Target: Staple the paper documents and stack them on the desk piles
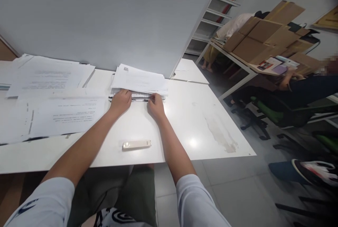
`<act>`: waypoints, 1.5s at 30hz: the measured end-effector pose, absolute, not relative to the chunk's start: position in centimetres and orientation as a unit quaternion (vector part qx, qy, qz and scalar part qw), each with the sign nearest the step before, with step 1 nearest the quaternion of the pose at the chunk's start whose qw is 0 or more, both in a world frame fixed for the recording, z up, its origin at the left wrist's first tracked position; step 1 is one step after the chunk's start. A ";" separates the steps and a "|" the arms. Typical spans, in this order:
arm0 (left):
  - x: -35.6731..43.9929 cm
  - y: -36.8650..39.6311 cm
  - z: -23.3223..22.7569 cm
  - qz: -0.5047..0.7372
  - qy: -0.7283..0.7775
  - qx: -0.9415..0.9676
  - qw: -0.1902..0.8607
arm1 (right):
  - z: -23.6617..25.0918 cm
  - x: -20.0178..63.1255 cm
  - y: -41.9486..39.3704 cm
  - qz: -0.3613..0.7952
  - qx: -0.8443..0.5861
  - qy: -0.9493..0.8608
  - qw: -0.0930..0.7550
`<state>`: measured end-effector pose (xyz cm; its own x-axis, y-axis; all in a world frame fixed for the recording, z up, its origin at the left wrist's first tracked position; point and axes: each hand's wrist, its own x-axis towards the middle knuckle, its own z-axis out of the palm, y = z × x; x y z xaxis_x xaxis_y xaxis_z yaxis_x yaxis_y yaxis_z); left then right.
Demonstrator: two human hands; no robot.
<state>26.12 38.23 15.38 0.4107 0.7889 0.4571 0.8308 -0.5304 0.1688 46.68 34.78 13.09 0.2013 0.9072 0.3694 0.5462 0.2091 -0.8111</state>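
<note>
Looking down through the head camera, I am seeing both bare hands resting at the near edge of a stack of papers (138,80) on a white desk (185,121). The left hand (120,100) is lying at the stack's left near corner, its fingers curled down onto the lower sheets. The right hand (155,105) is sitting just beside it, toward the stack's right half, fingertips tucked against the same edge. Neither hand is lifting anything clear; both are pressing or pinching the paper edge, and I cannot tell how many sheets each is gripping.

The stack is lying directly ahead of the fingers, touching them, its long axis running left to right across the desk. The two hands are about equally near it.

Nearer to me, well apart from the hands, a small white bar-shaped device (136,144) is lying flat, long axis also left to right. To the left, loose printed sheets (52,114) are spreading over the desk; their print is too small to read, and no brand or label is legible anywhere.

Off to the right, another person's arm (308,87) is showing below a table piled with cardboard boxes (264,36).
</note>
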 end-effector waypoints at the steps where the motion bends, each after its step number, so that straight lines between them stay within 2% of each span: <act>1: 26.2 37.9 15.4 -0.247 -0.493 -0.833 0.039 | 13.2 46.6 34.5 0.170 -0.603 -0.614 0.480; 6: 26.3 34.2 16.2 -0.246 -0.544 -0.802 0.028 | 13.9 46.2 33.1 0.141 -0.568 -0.688 0.429; 10: 23.2 29.3 16.5 -0.221 -0.627 -0.746 0.040 | 14.1 46.0 32.5 0.145 -0.545 -0.724 0.398; 14: 19.0 23.4 14.8 -0.208 -0.708 -0.674 0.015 | 14.5 45.3 32.2 0.146 -0.542 -0.729 0.392; 17: 18.5 18.9 13.3 -0.192 -0.670 -0.717 0.000 | 14.9 44.4 31.7 0.163 -0.512 -0.751 0.384; 20: 20.3 14.5 12.6 -0.203 -0.606 -0.769 0.013 | 15.3 43.3 30.9 0.233 -0.457 -0.771 0.377; 24: 22.3 10.4 12.4 -0.225 -0.555 -0.801 0.021 | 15.7 41.6 29.3 0.432 -0.371 -0.749 0.339; 28: 21.6 9.6 12.7 -0.251 -0.488 -0.835 0.038 | 16.5 40.3 27.6 0.558 -0.284 -0.728 0.279; 33: 19.5 10.6 12.5 -0.260 -0.515 -0.815 0.053 | 17.1 39.8 26.9 0.530 -0.272 -0.778 0.197; 38: 20.1 11.0 11.6 -0.262 -0.498 -0.826 0.038 | 16.8 39.7 27.1 0.474 -0.289 -0.804 0.213; 45: 21.1 10.9 11.7 -0.316 -0.484 -0.812 0.074 | 16.6 39.8 27.3 0.488 -0.298 -0.786 0.236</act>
